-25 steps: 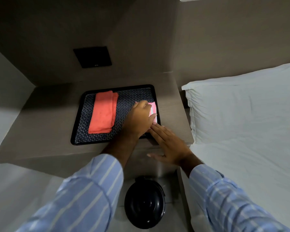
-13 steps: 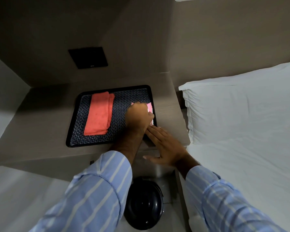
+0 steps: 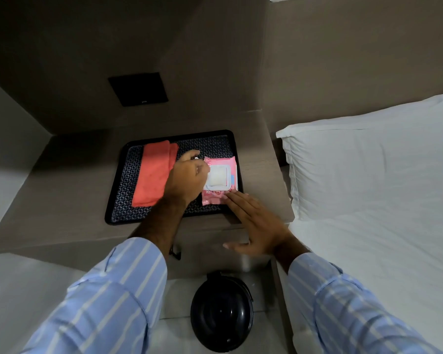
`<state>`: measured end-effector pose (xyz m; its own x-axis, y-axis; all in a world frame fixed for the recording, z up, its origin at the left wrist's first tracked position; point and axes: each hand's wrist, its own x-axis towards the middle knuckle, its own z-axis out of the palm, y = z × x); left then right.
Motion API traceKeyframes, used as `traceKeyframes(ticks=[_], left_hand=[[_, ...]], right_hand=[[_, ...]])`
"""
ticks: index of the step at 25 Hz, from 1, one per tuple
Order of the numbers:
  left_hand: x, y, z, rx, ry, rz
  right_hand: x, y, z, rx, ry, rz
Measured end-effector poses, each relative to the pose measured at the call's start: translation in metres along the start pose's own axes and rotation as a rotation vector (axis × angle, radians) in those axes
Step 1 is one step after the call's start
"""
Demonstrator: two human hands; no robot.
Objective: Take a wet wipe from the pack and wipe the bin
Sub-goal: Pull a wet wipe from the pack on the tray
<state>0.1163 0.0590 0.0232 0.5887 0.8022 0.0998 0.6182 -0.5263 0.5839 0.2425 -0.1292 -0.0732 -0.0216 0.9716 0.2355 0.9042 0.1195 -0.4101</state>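
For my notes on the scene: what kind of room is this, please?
Probably a bedroom, perhaps a hotel room: a bed with a white pillow, a bedside ledge bearing a tray, and a bin below.

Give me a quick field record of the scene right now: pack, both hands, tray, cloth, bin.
pack: pink wet wipe pack on the right side of the tray, white flap area exposed
left hand: left hand at the flap's left edge, fingers curled; grip unclear
right hand: right hand flat, fingertips on the pack's near right corner
tray: black patterned tray on the bedside shelf
cloth: folded orange cloth on the tray's left side
bin: black bin on the floor below, untouched
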Motion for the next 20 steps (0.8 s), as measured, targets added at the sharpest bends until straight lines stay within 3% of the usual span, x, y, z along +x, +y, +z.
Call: traceKeyframes(ticks=[5,10,12,14,16,20], left_hand=[[-0.002,0.005,0.009,0.062,-0.133,0.002],[0.000,0.013,0.010,0.100,-0.048,0.037],[-0.003,0.019,0.008,-0.087,0.061,0.044],[-0.014,0.031,0.004,-0.621,0.175,-0.075],[-0.026,0.038,0.008,-0.980,0.172,-0.185],[-0.027,0.033,0.026,-0.741,0.100,-0.217]], right_hand=[[-0.001,-0.002,-0.003,-0.011,-0.007,0.009],[-0.001,0.000,-0.002,-0.014,-0.042,0.026],[-0.001,0.000,-0.001,-0.022,-0.043,0.028],[-0.001,0.000,-0.001,-0.026,-0.055,0.040],[-0.001,-0.001,-0.002,-0.027,-0.059,0.046],[0.000,-0.001,-0.002,-0.018,-0.051,0.042]])
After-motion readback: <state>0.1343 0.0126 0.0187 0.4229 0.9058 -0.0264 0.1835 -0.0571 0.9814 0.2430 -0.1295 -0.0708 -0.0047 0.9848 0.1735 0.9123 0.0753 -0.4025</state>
